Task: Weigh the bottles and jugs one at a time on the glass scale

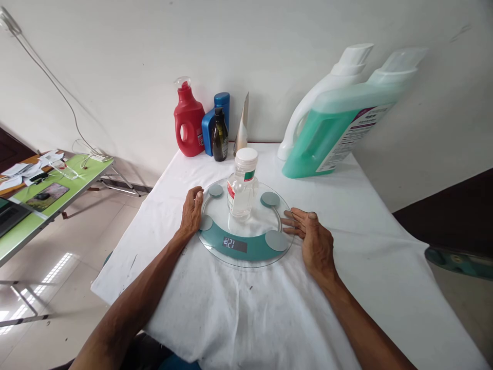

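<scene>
A round glass bathroom scale (215, 246) with a teal band lies on the white cloth in front of me. Its small display (234, 244) shows lit digits, too blurred to read surely. On the glass stands a transparent bottle (242, 198) with a white cap and a red and green label, upright. My left hand (191, 210) grips the scale's left rim, its fingers mostly hidden. At the right rim, my right hand (314, 239) has its fingers beneath the glass, seen through it, and its thumb above. Neither hand touches the bottle.
Along the wall stand a red jug (188, 121), a blue bottle (209, 128), a dark pump-less bottle (220, 136) and a pale tube (242, 126). Back right are a white jug (314, 97) and a large green jug (327, 128). A green desk (82, 172) is at left.
</scene>
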Demonstrator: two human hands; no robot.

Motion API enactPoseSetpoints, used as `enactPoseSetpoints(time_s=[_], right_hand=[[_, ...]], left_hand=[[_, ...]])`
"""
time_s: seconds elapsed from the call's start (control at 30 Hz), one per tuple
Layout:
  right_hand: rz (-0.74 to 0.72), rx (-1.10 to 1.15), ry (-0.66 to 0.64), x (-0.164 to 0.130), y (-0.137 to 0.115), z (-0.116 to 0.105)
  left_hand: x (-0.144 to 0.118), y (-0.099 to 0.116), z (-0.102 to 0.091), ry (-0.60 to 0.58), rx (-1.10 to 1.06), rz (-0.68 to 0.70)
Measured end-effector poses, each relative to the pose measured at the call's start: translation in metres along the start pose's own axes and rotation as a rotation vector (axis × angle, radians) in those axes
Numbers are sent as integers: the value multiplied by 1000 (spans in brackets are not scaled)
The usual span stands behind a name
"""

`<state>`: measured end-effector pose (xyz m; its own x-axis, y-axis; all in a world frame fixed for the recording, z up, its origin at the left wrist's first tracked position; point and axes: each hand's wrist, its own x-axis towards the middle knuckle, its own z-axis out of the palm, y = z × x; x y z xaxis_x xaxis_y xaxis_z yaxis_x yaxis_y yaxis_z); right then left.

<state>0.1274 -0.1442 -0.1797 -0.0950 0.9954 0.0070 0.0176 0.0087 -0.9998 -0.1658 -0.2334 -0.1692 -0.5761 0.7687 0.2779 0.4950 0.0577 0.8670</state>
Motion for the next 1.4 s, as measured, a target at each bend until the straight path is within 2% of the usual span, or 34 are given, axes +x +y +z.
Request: enactPoseSetpoints(time_s=[0.77,0.87,0.97,1.07,1.17,1.4], right_hand=[[7,5,-1,0,0,-1],[-1,11,5,0,0,0],[-6,22,4,1,-1,0],[-2,26,-2,1,-1,-1],[3,26,-7,1,0,-1],[8,36,1,2,1,-3]], left_hand=[[0,3,0,-4,-12,-6],[-1,12,-6,22,-2,20],[-4,33,-15,40,-21,126],[-8,58,-17,-91,-110,204],[-9,76,-10,-237,-159,193],[-1,85,8,-296,-151,192]])
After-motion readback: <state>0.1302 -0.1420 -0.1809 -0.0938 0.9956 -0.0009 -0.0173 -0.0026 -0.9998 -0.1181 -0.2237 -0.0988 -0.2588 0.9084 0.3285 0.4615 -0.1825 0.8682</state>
